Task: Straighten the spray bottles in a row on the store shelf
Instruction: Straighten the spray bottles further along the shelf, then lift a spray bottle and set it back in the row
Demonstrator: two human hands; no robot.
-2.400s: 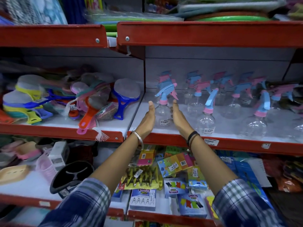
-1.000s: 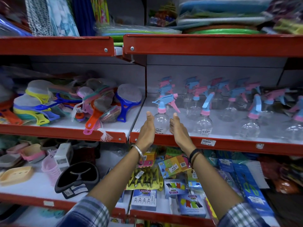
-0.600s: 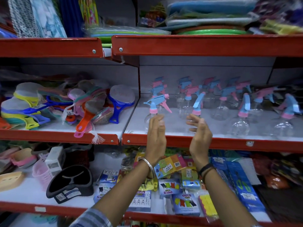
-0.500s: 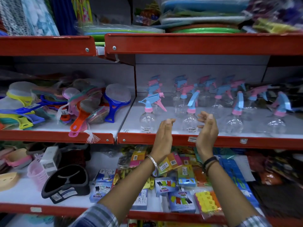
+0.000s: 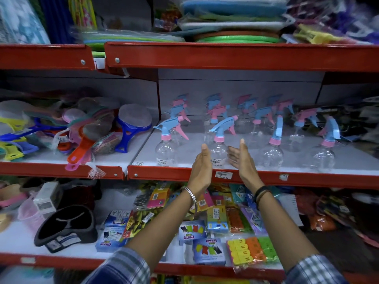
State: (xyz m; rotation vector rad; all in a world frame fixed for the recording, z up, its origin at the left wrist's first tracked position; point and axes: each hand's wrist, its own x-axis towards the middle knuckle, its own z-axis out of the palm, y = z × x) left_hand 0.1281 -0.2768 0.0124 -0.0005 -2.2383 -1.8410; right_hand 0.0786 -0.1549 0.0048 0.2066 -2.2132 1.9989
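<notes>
Clear spray bottles with blue and pink trigger heads stand on the white middle shelf [image 5: 348, 160]. In the front row, the leftmost bottle [image 5: 165, 149] stands alone near the edge. The second bottle [image 5: 219, 152] stands between my two raised palms. My left hand [image 5: 202, 168] is flat and open just left of it, and my right hand [image 5: 242, 160] is open just right of it. Whether either palm touches the bottle is unclear. Two more front bottles [image 5: 271, 152] stand further right, and several others stand in rows behind.
A red shelf lip [image 5: 307, 178] with a price tag [image 5: 224, 174] runs under my wrists. Handled strainers and scrubbers [image 5: 86, 130] fill the left bay. Packets of clips [image 5: 213, 232] lie on the lower shelf. The red upper shelf [image 5: 225, 56] hangs above the bottles.
Both hands left the leftmost front bottle and shifted right. They now flank the second front bottle. The view also shifted right.
</notes>
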